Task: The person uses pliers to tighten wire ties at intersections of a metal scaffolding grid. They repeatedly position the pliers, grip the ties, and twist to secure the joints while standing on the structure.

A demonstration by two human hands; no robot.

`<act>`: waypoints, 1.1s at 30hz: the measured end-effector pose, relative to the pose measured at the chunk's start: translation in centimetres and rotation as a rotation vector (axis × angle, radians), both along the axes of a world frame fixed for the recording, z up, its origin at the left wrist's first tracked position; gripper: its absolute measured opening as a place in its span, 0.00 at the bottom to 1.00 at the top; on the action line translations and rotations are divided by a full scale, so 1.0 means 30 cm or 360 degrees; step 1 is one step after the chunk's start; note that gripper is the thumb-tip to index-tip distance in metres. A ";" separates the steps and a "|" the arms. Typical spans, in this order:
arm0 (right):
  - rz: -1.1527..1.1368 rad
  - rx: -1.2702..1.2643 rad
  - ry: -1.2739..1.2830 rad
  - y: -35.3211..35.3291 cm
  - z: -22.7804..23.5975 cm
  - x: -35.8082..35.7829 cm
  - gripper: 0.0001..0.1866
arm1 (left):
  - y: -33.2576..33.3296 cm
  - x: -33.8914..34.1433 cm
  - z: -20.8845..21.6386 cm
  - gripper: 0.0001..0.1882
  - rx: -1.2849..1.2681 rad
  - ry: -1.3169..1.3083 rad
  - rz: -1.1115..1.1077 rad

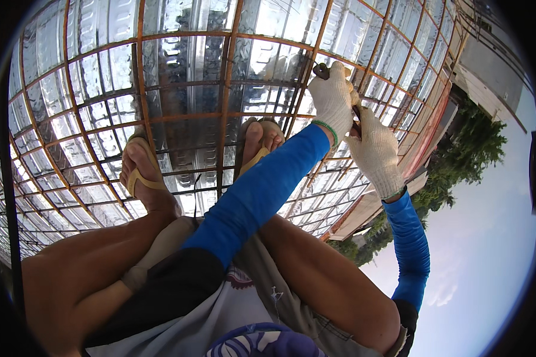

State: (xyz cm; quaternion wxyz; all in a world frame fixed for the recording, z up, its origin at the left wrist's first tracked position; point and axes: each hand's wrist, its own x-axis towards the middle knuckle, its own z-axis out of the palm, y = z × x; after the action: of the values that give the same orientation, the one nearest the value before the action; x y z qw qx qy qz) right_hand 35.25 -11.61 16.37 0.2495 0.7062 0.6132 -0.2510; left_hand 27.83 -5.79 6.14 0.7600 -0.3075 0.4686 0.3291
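Observation:
My left hand [330, 98], in a white knit glove, is closed above the rebar grid [226, 74]. A dark, rounded metal end [321, 71] pokes out of its far left side. My right hand [375, 152], gloved the same way, is closed just nearer and to the right, almost touching the left. Dark brown, handle-like metal [356, 113] shows between the two hands. Whether it is one piece with the rounded end is hidden by the gloves, and its exact kind cannot be made out.
Shiny corrugated metal decking [187, 101] lies under the rusty bars. My sandalled left foot [142, 166] and right foot [259, 140] rest on the grid. A dark vertical strip [9, 178] runs along the left. Beyond the deck's right edge stand trees [458, 157] and a building [488, 71].

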 end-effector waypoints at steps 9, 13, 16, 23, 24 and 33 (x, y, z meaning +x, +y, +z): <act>-0.1442 -0.0861 0.0889 0.104 -0.015 0.087 0.08 | -0.033 -0.092 -0.016 0.20 0.0293 -0.0474 -0.0103; -0.1356 -0.0986 0.0741 0.128 0.000 0.096 0.10 | -0.033 -0.052 -0.012 0.21 0.0402 -0.0252 -0.0225; -0.0636 -0.0343 0.0289 0.012 0.000 0.045 0.17 | -0.041 -0.031 -0.024 0.20 0.0387 -0.0172 -0.0156; -0.0212 -0.0058 0.0051 -0.116 -0.095 0.046 0.20 | -0.049 -0.066 -0.032 0.25 0.0544 -0.0262 -0.0229; -0.0418 -0.0180 0.0456 -0.081 -0.070 0.058 0.20 | -0.050 -0.083 -0.032 0.26 0.0533 -0.0430 -0.0146; -0.1139 -0.0586 0.0509 0.070 -0.007 0.024 0.10 | -0.023 -0.022 -0.013 0.23 0.0252 -0.0018 -0.0151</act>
State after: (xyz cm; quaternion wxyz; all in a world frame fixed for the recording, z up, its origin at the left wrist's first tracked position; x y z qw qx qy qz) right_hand 35.99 -9.50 16.17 0.1703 0.7702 0.3057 -0.5332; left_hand 27.18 -6.48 5.74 0.7993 -0.2259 0.4508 0.3268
